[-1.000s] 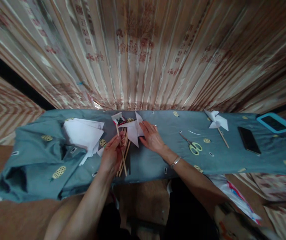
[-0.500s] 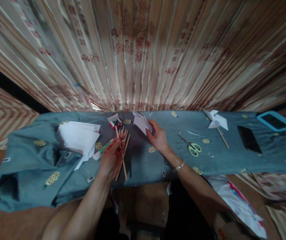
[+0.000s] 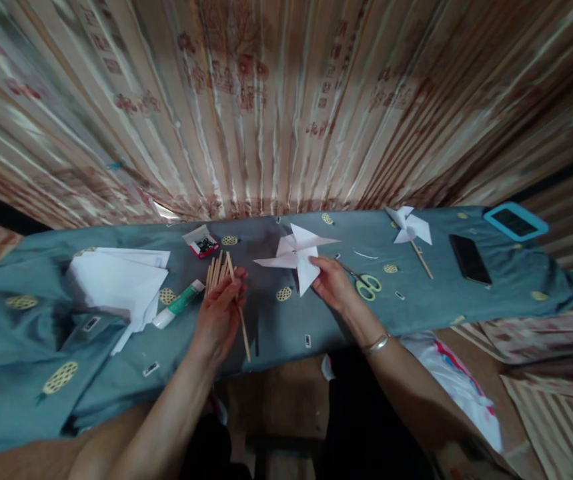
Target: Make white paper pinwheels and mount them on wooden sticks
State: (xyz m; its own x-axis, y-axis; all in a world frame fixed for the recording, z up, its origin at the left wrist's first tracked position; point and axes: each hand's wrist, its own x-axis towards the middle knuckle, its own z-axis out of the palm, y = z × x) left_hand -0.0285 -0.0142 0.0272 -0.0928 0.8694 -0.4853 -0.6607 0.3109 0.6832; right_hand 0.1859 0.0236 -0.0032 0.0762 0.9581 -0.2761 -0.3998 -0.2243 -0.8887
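1. White paper pinwheel (image 3: pixel 298 257), held by one blade between the thumb and fingers of the right hand (image 3: pixel 333 283). The four blades look folded in, and there's no stick on it yet.
2. Left hand (image 3: pixel 220 310) is curled round a thin wooden stick (image 3: pixel 245 333), which slants down past the fingers towards the person. The stick and pinwheel are apart, so I'd say joining them is what's left on this one.
3. Just beyond the left fingers there's a bunch of spare sticks (image 3: pixel 215 272); can't tell if the hand touches any of them. Further past that, a small open box (image 3: pixel 201 241) with dark bits in it, too small to make out.
4. Left of the left hand: a green and white glue tube (image 3: pixel 181 303), then a pile of white paper (image 3: pixel 116 277).
5. Right of the right hand, nearly beside it: scissors (image 3: pixel 360 277) with pale green handles.
6. Further right, a second pinwheel (image 3: pixel 406 230) already on its stick. That one looks finished to me, so my count is one done, one partway.
7. Past it, a dark phone (image 3: pixel 469 259) and a blue-framed tablet (image 3: pixel 516 221).
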